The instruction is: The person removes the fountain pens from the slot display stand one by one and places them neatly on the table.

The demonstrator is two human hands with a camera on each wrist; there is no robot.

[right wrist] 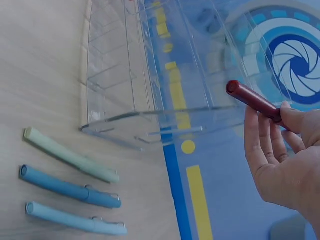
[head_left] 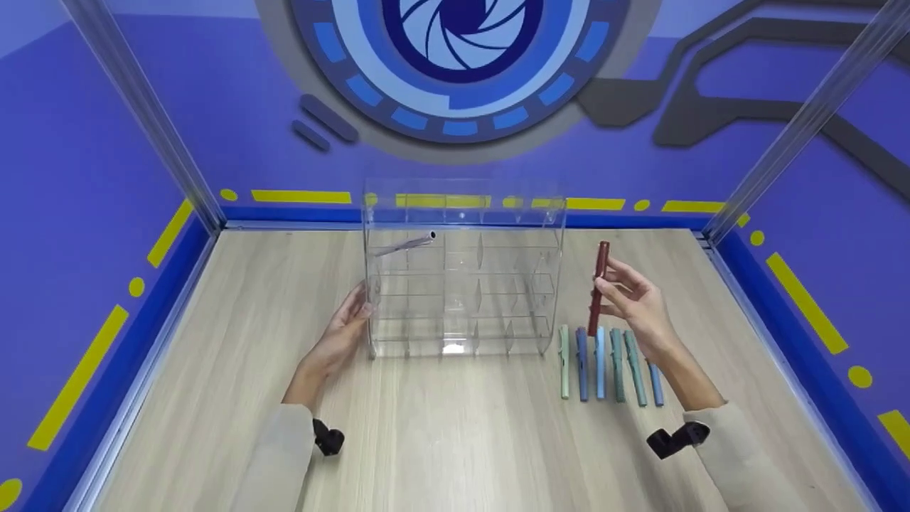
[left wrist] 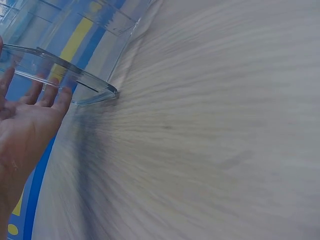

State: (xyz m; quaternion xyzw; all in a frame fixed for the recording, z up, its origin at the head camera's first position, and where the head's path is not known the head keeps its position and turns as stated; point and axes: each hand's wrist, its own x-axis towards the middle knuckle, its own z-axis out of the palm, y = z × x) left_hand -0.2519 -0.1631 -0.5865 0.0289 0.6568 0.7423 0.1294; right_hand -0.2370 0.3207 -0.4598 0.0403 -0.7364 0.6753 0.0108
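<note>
A clear plastic organizer (head_left: 461, 348) with several compartments stands upright on the table. In one of its upper left compartments lies a pale lilac pen (head_left: 409, 244), sloping, its dark end toward me. My left hand (head_left: 333, 340) rests against the organizer's left side; the left wrist view shows its extended fingers (left wrist: 49, 94) along the clear wall. To the right of the organizer, my right hand (head_left: 640, 306) pinches a dark red pen (head_left: 602, 259) between thumb and fingers, raised and apart from the organizer. The right wrist view shows the red pen's round end pointing away from the hand.
Below the right hand several capped pens lie side by side, among them a pale green pen (head_left: 564, 363), a dark blue pen (head_left: 582, 366) and a light blue pen (head_left: 601, 364). A blue wall panel (head_left: 284, 163) stands behind the wooden table (head_left: 426, 434); metal posts rise at its back corners.
</note>
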